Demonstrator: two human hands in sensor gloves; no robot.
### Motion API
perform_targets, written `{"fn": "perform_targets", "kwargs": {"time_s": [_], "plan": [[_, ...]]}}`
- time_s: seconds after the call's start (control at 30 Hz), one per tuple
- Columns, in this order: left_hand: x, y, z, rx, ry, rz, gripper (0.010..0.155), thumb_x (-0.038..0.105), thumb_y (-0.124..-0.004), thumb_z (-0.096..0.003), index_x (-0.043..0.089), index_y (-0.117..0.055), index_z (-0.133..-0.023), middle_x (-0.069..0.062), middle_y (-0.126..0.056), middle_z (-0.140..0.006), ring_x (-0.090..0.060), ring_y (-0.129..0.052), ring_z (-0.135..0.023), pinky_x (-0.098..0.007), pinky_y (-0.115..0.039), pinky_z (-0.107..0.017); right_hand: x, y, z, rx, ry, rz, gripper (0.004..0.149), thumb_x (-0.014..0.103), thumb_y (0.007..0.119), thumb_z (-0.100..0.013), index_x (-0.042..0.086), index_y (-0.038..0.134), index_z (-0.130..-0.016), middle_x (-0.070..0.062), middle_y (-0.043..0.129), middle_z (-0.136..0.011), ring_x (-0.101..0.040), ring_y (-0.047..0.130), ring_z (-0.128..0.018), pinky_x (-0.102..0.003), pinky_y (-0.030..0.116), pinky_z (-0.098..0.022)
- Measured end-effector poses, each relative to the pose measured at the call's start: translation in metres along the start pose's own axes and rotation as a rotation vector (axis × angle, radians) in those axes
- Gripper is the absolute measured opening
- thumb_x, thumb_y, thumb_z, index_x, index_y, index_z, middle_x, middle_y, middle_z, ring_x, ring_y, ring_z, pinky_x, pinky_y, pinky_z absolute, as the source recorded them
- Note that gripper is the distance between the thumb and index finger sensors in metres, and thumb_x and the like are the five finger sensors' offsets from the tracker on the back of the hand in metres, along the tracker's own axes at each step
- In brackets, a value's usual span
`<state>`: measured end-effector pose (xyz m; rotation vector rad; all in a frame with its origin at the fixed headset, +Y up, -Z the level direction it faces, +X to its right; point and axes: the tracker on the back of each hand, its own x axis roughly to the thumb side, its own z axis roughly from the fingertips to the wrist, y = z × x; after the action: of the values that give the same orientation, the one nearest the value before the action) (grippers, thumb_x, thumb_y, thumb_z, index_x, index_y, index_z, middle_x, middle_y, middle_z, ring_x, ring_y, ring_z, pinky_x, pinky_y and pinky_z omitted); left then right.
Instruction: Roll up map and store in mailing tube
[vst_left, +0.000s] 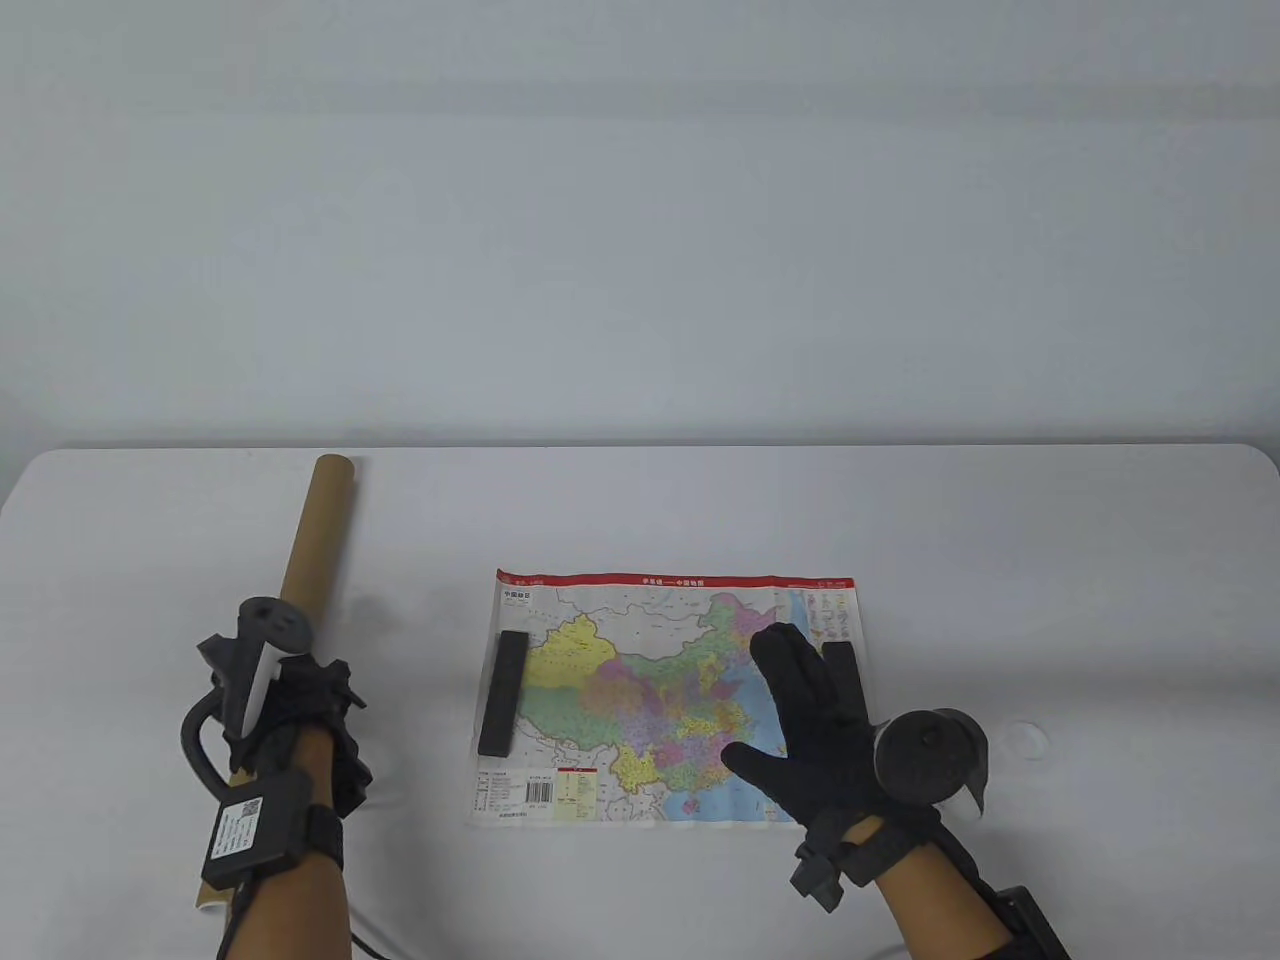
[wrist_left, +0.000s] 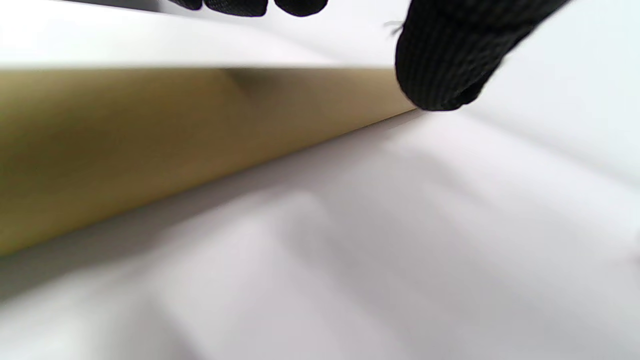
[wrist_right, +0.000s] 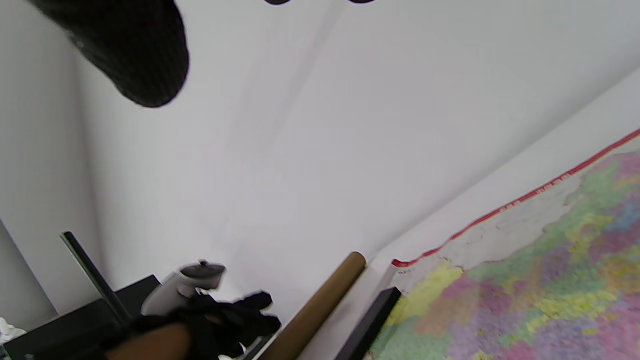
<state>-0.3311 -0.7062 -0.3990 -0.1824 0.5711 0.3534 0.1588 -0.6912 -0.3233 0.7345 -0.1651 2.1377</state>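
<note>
Left hand at the mailing tube, right hand flat on the spread map.

On the white surface (vst_left: 640, 500), the brown cardboard mailing tube (vst_left: 315, 530) lies at the far left, slanting away from the person. The left hand (vst_left: 290, 700) sits over its middle, fingers curled down around it, though whether they actually grip it cannot be told; in the left wrist view a fingertip (wrist_left: 445, 65) hangs just above the tube's edge. To the right, well apart, the map (vst_left: 660, 690) lies unrolled and flat, a black bar weight (vst_left: 502, 692) on its left side and another (vst_left: 842, 680) on its right. The right hand (vst_left: 815, 730) rests open, fingers splayed, on the map's right half, just beside that right weight, holding nothing.
</note>
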Motion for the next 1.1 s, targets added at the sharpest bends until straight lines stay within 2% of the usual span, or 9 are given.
{"fn": "perform_targets", "kwargs": {"time_s": [0.13,0.23,0.33,0.47,0.67,0.73,0.87,1.0,1.1], "plan": [[0.054,0.000,0.038,0.040,-0.281,-0.023,0.074,0.050,-0.086,-0.0458,0.038,-0.047,-0.107,-0.003,-0.054,-0.111,-0.034,-0.066,-0.103,-0.048,-0.062,-0.078,0.010,0.020,-0.020,0.116,0.125,0.139,0.089,0.054,0.081,-0.056,0.009,0.033,-0.116,-0.026,0.023,-0.116,-0.063,0.030,-0.100,-0.070,0.033,-0.066],[0.091,-0.030,0.066,-0.053,-0.441,-0.094,0.061,0.041,-0.087,-0.0469,0.038,-0.063,-0.103,0.000,-0.073,-0.103,-0.030,-0.085,-0.091,-0.042,-0.076,-0.070,0.009,0.040,-0.042,0.174,0.170,0.200,0.086,0.052,0.082,-0.055,0.007,0.041,-0.115,-0.028,0.028,-0.115,-0.064,0.034,-0.099,-0.070,0.036,-0.065],[0.109,-0.059,0.078,-0.074,-0.467,-0.201,0.061,0.043,-0.087,-0.0463,0.038,-0.064,-0.102,-0.001,-0.076,-0.102,-0.030,-0.088,-0.088,-0.040,-0.078,-0.068,0.006,0.065,-0.058,0.231,0.223,0.243,0.084,0.050,0.084,-0.055,0.006,0.044,-0.114,-0.028,0.030,-0.114,-0.064,0.036,-0.098,-0.071,0.036,-0.064],[0.119,-0.091,0.075,-0.077,-0.360,-0.378,0.067,0.055,-0.084,-0.0451,0.043,-0.057,-0.105,-0.005,-0.063,-0.110,-0.031,-0.081,-0.093,-0.042,-0.073,-0.071,0.001,0.106,-0.072,0.325,0.279,0.307,0.083,0.049,0.085,-0.054,0.007,0.045,-0.114,-0.029,0.031,-0.114,-0.065,0.036,-0.098,-0.071,0.036,-0.064],[0.116,-0.113,0.066,-0.114,-0.237,-0.452,0.069,0.057,-0.082,-0.0460,0.046,-0.050,-0.106,-0.003,-0.069,-0.105,-0.029,-0.085,-0.087,-0.039,-0.075,-0.068,-0.006,0.139,-0.074,0.449,0.305,0.417,0.079,0.049,0.085,-0.054,0.009,0.051,-0.113,-0.028,0.035,-0.114,-0.065,0.040,-0.098,-0.072,0.040,-0.064],[0.117,-0.113,0.066,-0.058,-0.239,-0.456,0.067,0.055,-0.082,-0.0464,0.045,-0.053,-0.105,-0.004,-0.076,-0.100,-0.028,-0.090,-0.080,-0.037,-0.080,-0.063,-0.011,0.145,-0.072,0.475,0.318,0.426,0.079,0.048,0.086,-0.053,0.009,0.052,-0.113,-0.029,0.037,-0.114,-0.065,0.043,-0.097,-0.072,0.042,-0.064],[0.113,-0.109,0.062,-0.048,-0.190,-0.425,0.066,0.048,-0.085,-0.0465,0.044,-0.054,-0.105,-0.006,-0.080,-0.096,-0.026,-0.095,-0.073,-0.033,-0.086,-0.057,-0.016,0.154,-0.069,0.560,0.327,0.493,0.078,0.048,0.086,-0.053,0.007,0.055,-0.111,-0.029,0.036,-0.113,-0.064,0.040,-0.097,-0.072,0.045,-0.062],[0.108,-0.100,0.059,-0.080,-0.190,-0.338,0.066,0.045,-0.084,-0.0471,0.042,-0.052,-0.105,-0.007,-0.079,-0.098,-0.028,-0.095,-0.073,-0.035,-0.084,-0.058,-0.016,0.156,-0.070,0.589,0.348,0.480,0.078,0.048,0.085,-0.055,0.006,0.052,-0.111,-0.029,0.033,-0.113,-0.063,0.036,-0.097,-0.071,0.043,-0.062],[0.102,-0.081,0.056,-0.075,-0.175,-0.267,0.066,0.044,-0.083,-0.0477,0.042,-0.052,-0.106,-0.007,-0.077,-0.099,-0.029,-0.093,-0.076,-0.036,-0.083,-0.060,-0.016,0.157,-0.069,0.587,0.353,0.471,0.078,0.048,0.084,-0.055,0.006,0.052,-0.111,-0.029,0.033,-0.113,-0.063,0.034,-0.097,-0.071,0.042,-0.062]]}}
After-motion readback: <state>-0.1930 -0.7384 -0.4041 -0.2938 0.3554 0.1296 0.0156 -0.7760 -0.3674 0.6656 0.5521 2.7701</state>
